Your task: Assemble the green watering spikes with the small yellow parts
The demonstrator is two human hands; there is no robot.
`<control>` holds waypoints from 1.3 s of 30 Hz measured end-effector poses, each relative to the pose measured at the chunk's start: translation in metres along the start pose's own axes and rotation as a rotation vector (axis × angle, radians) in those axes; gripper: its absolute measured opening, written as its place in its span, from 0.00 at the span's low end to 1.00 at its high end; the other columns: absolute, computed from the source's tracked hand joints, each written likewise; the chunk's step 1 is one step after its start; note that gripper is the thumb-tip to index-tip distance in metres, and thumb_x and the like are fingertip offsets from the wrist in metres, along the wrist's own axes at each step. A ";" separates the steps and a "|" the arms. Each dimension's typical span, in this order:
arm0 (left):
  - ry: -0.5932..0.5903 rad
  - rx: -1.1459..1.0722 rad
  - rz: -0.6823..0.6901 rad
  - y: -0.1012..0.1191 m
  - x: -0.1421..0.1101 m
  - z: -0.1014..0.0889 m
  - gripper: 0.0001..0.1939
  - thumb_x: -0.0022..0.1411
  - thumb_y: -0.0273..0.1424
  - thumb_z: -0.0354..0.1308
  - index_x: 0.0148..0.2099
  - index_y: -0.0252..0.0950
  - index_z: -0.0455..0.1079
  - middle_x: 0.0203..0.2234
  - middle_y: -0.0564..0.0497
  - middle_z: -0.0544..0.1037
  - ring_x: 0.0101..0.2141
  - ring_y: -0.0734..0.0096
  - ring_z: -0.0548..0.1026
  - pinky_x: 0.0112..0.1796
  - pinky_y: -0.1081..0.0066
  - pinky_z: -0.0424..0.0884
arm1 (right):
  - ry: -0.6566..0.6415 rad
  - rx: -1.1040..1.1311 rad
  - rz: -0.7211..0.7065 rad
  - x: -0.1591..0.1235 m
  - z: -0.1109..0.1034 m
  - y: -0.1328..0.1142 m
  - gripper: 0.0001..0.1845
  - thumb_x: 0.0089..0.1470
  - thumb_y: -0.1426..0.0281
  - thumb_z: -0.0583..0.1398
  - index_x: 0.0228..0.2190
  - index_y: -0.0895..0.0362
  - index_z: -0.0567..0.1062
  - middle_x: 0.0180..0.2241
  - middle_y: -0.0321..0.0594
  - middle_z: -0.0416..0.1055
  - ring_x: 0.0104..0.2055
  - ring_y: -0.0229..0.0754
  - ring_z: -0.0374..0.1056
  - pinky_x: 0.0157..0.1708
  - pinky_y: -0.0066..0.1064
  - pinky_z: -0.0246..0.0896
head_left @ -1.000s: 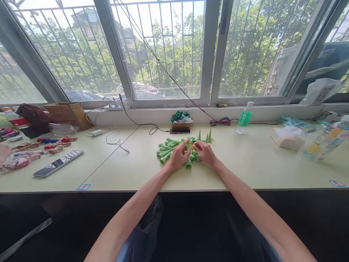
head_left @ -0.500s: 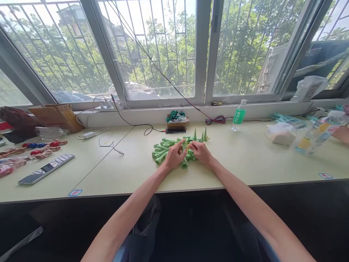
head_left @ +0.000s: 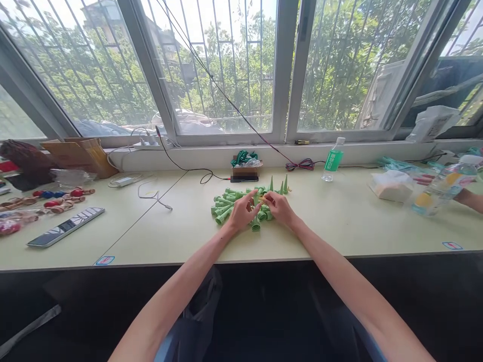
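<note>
A pile of light green plastic cone-shaped pieces [head_left: 225, 209] lies on the table in front of me, both hands at its near side. My left hand [head_left: 241, 213] curls thumb and fingers around a green piece [head_left: 256, 199] standing in the pile. A small yellow piece [head_left: 261, 200] is pinched by the fingertips of my right hand [head_left: 279, 207], close to the left thumb. Several pointed green cones [head_left: 271, 184] stand upright behind the right hand. My fingers hide part of the pile.
Behind the pile is a small box [head_left: 244, 172] with green material. A bottle with a green label [head_left: 332, 160] stands back right, near tissues [head_left: 392, 185] and a large clear bottle [head_left: 433, 196]. Another person's hand [head_left: 470, 199] is far right. A phone-like slab [head_left: 66, 228] lies left.
The view has shifted slightly. My hands keep nearly the same pose, with the yellow piece showing more clearly between them. At the far right, the other person's hand has moved.
</note>
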State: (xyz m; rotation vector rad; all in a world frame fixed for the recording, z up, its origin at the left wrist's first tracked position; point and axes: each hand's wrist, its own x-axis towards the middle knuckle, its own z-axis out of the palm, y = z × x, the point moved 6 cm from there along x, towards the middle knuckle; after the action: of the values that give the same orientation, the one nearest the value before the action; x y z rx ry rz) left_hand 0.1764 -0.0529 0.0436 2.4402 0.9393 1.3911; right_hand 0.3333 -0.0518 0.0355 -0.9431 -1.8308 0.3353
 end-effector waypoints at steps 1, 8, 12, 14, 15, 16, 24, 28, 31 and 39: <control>0.002 0.002 0.002 0.000 0.000 0.000 0.25 0.64 0.37 0.58 0.61 0.36 0.66 0.26 0.55 0.72 0.20 0.80 0.65 0.24 0.77 0.65 | -0.005 -0.003 0.003 0.000 0.000 0.000 0.14 0.62 0.60 0.54 0.30 0.56 0.69 0.25 0.35 0.66 0.26 0.36 0.57 0.28 0.29 0.54; -0.003 0.031 0.014 0.006 0.001 -0.001 0.24 0.63 0.36 0.58 0.60 0.35 0.67 0.24 0.55 0.72 0.20 0.79 0.65 0.25 0.76 0.66 | -0.036 -0.042 0.007 -0.001 -0.001 -0.001 0.16 0.63 0.63 0.52 0.26 0.55 0.68 0.22 0.34 0.63 0.24 0.36 0.54 0.27 0.29 0.50; -0.002 0.038 0.023 0.006 0.002 -0.001 0.24 0.64 0.36 0.58 0.60 0.35 0.67 0.25 0.55 0.71 0.20 0.79 0.65 0.26 0.76 0.66 | -0.021 -0.029 0.013 -0.001 -0.001 -0.002 0.15 0.63 0.61 0.53 0.27 0.56 0.69 0.22 0.35 0.65 0.24 0.37 0.57 0.27 0.30 0.52; -0.003 0.038 0.019 0.004 0.002 -0.001 0.24 0.65 0.36 0.57 0.61 0.36 0.66 0.26 0.55 0.71 0.20 0.79 0.64 0.26 0.76 0.66 | -0.017 -0.021 0.016 -0.001 -0.001 -0.002 0.14 0.62 0.60 0.54 0.29 0.56 0.70 0.23 0.35 0.66 0.25 0.37 0.58 0.28 0.30 0.54; -0.005 0.038 0.017 0.003 0.002 0.000 0.24 0.65 0.36 0.57 0.61 0.36 0.66 0.26 0.55 0.71 0.20 0.80 0.64 0.26 0.76 0.66 | -0.018 -0.018 0.014 -0.001 0.000 -0.002 0.14 0.62 0.60 0.55 0.30 0.56 0.70 0.24 0.35 0.67 0.25 0.37 0.59 0.28 0.30 0.55; -0.008 0.038 0.015 0.003 0.002 0.000 0.24 0.65 0.37 0.57 0.61 0.36 0.66 0.26 0.55 0.71 0.20 0.80 0.64 0.26 0.76 0.66 | -0.020 -0.015 0.012 -0.001 0.000 -0.002 0.13 0.61 0.60 0.55 0.31 0.56 0.70 0.25 0.36 0.67 0.25 0.37 0.60 0.28 0.30 0.55; -0.011 0.037 0.013 0.006 0.002 0.001 0.24 0.64 0.35 0.58 0.60 0.36 0.67 0.25 0.56 0.69 0.21 0.79 0.64 0.25 0.77 0.65 | -0.031 0.003 0.030 0.000 0.001 0.002 0.13 0.61 0.62 0.55 0.29 0.56 0.69 0.24 0.35 0.67 0.25 0.37 0.59 0.28 0.30 0.54; -0.015 0.029 0.016 0.006 0.002 0.001 0.23 0.63 0.34 0.58 0.60 0.36 0.67 0.25 0.56 0.69 0.21 0.79 0.64 0.25 0.77 0.64 | -0.048 -0.009 0.040 0.000 0.001 0.003 0.12 0.61 0.63 0.54 0.28 0.56 0.68 0.23 0.35 0.66 0.25 0.37 0.58 0.28 0.30 0.53; -0.020 0.025 0.021 0.005 0.001 0.002 0.23 0.63 0.34 0.58 0.60 0.36 0.67 0.25 0.55 0.70 0.21 0.79 0.64 0.24 0.77 0.64 | -0.051 -0.029 0.047 0.000 0.002 0.004 0.12 0.62 0.64 0.53 0.28 0.56 0.68 0.23 0.34 0.66 0.25 0.36 0.58 0.28 0.29 0.52; -0.012 0.019 0.022 0.004 0.002 0.001 0.22 0.64 0.34 0.59 0.59 0.36 0.68 0.25 0.55 0.71 0.20 0.79 0.64 0.24 0.76 0.64 | -0.064 -0.044 0.059 -0.001 0.001 0.003 0.15 0.63 0.62 0.52 0.28 0.56 0.67 0.22 0.33 0.64 0.23 0.36 0.56 0.27 0.29 0.50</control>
State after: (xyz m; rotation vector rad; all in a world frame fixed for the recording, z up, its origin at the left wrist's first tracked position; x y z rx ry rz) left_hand 0.1800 -0.0549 0.0460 2.4779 0.9297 1.3790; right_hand 0.3337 -0.0508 0.0324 -1.0296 -1.8782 0.3669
